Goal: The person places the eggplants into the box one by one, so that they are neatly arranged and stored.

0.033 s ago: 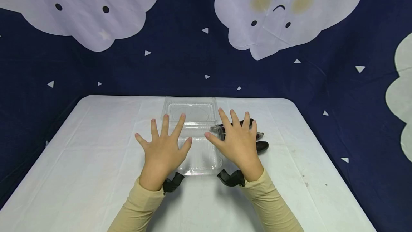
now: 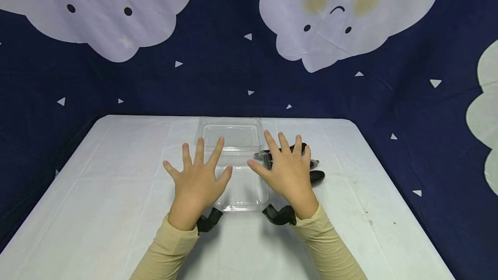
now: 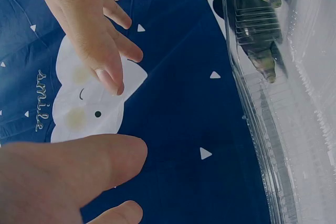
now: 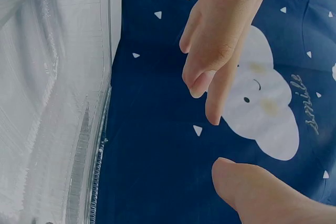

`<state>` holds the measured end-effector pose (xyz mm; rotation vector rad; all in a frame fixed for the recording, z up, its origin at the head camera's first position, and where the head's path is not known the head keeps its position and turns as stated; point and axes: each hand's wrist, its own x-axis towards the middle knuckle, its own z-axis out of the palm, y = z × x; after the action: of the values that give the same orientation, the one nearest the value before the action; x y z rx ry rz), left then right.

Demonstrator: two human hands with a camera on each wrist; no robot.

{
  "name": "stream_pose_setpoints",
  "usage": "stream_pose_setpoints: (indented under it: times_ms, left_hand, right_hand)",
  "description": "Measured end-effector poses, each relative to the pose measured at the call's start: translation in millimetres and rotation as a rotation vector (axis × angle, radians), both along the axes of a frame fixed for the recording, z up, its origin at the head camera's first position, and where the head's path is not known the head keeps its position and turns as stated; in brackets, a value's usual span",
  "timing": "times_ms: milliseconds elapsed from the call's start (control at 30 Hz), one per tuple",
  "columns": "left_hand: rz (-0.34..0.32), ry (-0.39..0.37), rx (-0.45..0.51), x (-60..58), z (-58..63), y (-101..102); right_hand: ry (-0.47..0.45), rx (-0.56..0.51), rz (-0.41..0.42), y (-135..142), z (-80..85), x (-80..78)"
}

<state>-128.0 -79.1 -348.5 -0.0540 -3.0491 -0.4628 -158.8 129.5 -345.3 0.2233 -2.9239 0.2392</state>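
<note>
The fingers (image 2: pixel 199 152) of the left hand (image 2: pixel 196 187) were straight, released and spread wide, and the right hand (image 2: pixel 289 174) was fanned out the same way, the 2 thumbs angled toward each other. Both hands hung in the air, palms down. Seen from the head, each thumb overlapped 1 side of a clear plastic clamshell container (image 2: pixel 242 185), which lay open in the middle of the white-covered surface (image 2: pixel 116 185), its lid (image 2: pixel 229 133) folded back on the far side. Several dark objects (image 2: pixel 317 177) lay just to its right, partly hidden by the right hand; I couldn't make out what they were. Behind the hands, 2 black straps (image 2: pixel 279 215) poked inward at the cuffs of beige sleeves (image 2: pixel 167 245). Past the surface hung a navy cloth (image 2: pixel 218 90) printed with white clouds (image 2: pixel 148 3) and small triangles (image 2: pixel 435 83).
</note>
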Motion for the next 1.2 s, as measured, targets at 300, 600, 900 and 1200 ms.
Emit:
stream_pose_setpoints:
  times_ms: [300, 600, 900, 1200]
  left_hand:
    - [0.002, 0.002, -0.006, -0.9, -1.5, -0.2]
    - [0.005, 0.005, -0.005, 0.6, -2.2, -6.2]
    - [0.005, 0.001, -0.004, 2.3, -5.5, -19.5]
    - [0.007, -0.035, 0.011, 6.4, -19.7, -45.2]
  right_hand:
    - [-0.012, -0.01, 0.003, 1.0, -1.1, -1.4]
    - [-0.055, -0.037, 0.014, 3.7, -2.0, -3.5]
    - [-0.059, -0.01, 0.042, 11.3, 1.1, -7.0]
    - [-0.054, 0.011, 0.055, 25.0, -2.5, -10.0]
